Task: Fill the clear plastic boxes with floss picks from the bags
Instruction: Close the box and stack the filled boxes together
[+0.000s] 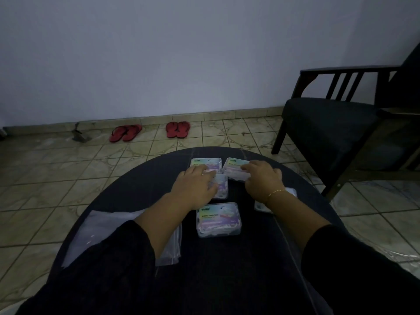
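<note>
Several clear plastic boxes of floss picks lie on a round dark table (136, 192). The nearest box (218, 219) sits closed in the middle, full of picks. My left hand (195, 186) lies over a middle box (221, 186), fingers reaching toward the far left box (206, 164). My right hand (262, 179) grips the far right box (236, 169), which sits tilted. Another clear box (261, 205) peeks out under my right wrist. Flat clear plastic bags (100, 233) lie at the table's left, partly under my left forearm.
A dark armchair (336, 128) stands close to the table's right. Two pairs of red flip-flops (126, 132) (177, 129) rest by the wall on the tiled floor. A small metal tool (79, 134) lies at the far left.
</note>
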{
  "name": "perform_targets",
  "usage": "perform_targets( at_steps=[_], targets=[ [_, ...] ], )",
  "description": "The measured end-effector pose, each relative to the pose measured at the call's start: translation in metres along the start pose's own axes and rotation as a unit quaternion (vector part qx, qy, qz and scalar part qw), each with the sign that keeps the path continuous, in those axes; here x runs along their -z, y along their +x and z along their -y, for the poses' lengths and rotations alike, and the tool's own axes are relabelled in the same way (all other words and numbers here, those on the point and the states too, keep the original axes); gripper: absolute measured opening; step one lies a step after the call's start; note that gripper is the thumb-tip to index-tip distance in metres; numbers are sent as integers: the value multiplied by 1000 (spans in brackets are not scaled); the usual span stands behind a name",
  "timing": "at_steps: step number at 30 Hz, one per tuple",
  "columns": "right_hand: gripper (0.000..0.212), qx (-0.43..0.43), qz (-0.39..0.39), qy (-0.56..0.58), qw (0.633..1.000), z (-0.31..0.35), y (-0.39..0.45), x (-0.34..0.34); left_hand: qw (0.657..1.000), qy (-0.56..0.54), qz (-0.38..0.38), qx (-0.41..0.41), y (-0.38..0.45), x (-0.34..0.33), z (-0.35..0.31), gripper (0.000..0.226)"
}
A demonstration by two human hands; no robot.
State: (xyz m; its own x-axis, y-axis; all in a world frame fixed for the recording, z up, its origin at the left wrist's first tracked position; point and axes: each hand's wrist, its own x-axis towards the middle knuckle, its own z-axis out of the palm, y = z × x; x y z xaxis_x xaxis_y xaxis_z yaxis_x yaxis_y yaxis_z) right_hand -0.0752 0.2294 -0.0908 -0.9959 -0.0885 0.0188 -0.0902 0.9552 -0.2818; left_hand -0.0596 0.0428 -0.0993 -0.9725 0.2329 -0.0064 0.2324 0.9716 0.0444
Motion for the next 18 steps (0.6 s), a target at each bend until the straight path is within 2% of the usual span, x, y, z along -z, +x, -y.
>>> perform_targets(
  at_steps=[3,6,9,15,18],
  targets=[
    [50,-84,-23,23,996,-8,-24,0,999,-21,-37,-16,-11,-3,-14,56],
    [52,-116,11,39,992,-8,-41,-4,999,-33,32,-9,-23,-5,-26,91],
    [55,-78,6,124,989,0,-46,-6,996,-17,86,-4,-29,-3,-26,114],
    [54,2,7,200,980,11,-44,-12,994,-40,99,3,-28,2,-19,107],
    [46,-31,-20,130,991,5,-39,-9,994,-50,92,9,-26,-5,-17,102]
  ],
)
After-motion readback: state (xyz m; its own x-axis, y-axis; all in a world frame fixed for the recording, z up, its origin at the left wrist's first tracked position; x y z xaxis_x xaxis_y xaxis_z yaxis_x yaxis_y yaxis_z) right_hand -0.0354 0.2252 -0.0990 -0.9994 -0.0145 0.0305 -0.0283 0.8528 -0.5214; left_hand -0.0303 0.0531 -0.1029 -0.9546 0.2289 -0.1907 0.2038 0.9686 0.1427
